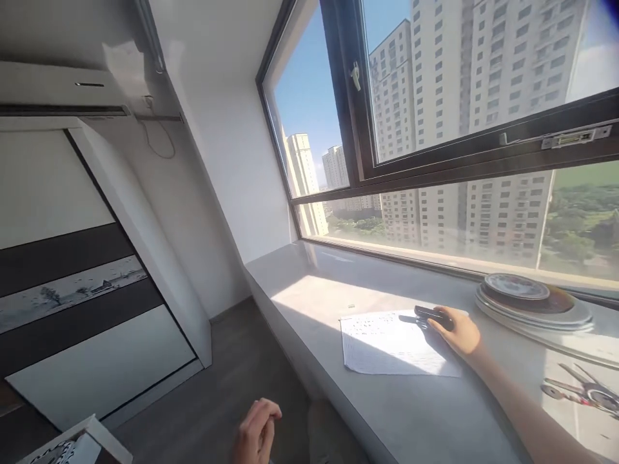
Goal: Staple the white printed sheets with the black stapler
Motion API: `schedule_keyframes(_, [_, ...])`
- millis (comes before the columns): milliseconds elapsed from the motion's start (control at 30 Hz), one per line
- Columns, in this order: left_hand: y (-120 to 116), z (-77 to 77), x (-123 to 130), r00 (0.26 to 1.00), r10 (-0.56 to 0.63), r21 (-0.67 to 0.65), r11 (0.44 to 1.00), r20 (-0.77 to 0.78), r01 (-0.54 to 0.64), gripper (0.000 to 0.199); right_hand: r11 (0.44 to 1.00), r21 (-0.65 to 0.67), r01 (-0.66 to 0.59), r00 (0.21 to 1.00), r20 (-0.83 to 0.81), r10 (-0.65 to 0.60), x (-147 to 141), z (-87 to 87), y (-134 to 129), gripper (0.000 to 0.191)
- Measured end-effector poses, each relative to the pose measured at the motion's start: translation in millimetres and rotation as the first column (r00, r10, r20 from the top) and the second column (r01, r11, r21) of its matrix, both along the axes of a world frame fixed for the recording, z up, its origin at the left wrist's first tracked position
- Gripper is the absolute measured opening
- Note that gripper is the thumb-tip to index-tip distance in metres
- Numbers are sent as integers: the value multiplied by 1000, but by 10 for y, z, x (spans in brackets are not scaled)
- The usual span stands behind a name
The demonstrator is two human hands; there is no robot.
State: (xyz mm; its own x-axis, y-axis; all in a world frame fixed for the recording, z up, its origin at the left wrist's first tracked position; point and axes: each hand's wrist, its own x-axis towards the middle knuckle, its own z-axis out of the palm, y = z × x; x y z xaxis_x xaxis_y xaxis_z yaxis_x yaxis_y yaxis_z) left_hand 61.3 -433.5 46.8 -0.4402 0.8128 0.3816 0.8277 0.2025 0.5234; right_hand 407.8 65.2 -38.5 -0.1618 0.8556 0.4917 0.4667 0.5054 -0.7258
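Note:
My right hand (457,332) is closed around a small black stapler (434,316) on the sunlit window ledge. The stapler is over the upper right part of some white paper sheets (387,351), which carry handwriting and have slightly uneven edges. Its dark shadow falls on the page. Low in the view, my left hand (258,428) hangs in front of the ledge, above the floor. Its fingers are curled in, and nothing shows in them.
Stacked round plate-like discs (532,303) sit on the ledge (377,406) right of my right hand. Nearer are metal tools with pointed arms (585,390). A dark-framed window (358,174) rises behind. Across the grey floor (242,361) stand a sliding-door wardrobe (97,367) and a white box-like edge (104,438).

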Motion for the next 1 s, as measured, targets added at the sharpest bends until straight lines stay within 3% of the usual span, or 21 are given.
schedule_keyframes(167, [1389, 91, 383, 942, -333, -68, 942, -50, 329, 37, 999, -45, 24, 1000, 10, -23, 13, -33, -24, 44])
schedule_keyframes(267, [2055, -50, 570, 925, -370, -180, 919, -89, 350, 41, 998, -56, -24, 998, 60, 27, 14, 36, -117, 36])
schedule_keyframes(367, [2468, -278, 670, 927, -361, -324, 893, -102, 313, 56, 995, -97, -39, 990, 132, 52, 30, 131, -196, 27])
schedule_keyframes(433, [2578, -386, 691, 921, -379, -388, 865, -88, 318, 58, 992, -92, 81, 991, 114, -70, 55, 196, -245, 29])
schedule_keyframes(533, [2581, -428, 681, 898, -435, -419, 830, -70, 369, 56, 947, -6, 322, 947, -11, -322, 83, 317, -347, 38])
schedule_keyframes(600, [2553, -416, 668, 884, -462, -422, 817, -72, 393, 55, 924, 72, 377, 924, -96, -369, 47, 419, -444, 40])
schedule_keyframes(667, [2541, -412, 659, 880, -467, -418, 818, -80, 396, 54, 952, 126, 279, 956, -131, -263, -66, 521, -564, 39])
schedule_keyframes(767, [2556, -449, 638, 891, -447, -394, 834, -76, 385, 54, 995, 49, -85, 990, -105, 90, -361, 608, -771, 33])
schedule_keyframes(867, [2581, -498, 597, 918, -394, -325, 875, -48, 359, 54, 914, -173, -367, 930, -103, 354, -652, 584, -964, 26])
schedule_keyframes(1000, [2603, -533, 550, 946, -323, -209, 925, 12, 318, 61, 815, -311, -490, 870, -106, 482, -768, 532, -1112, 19])
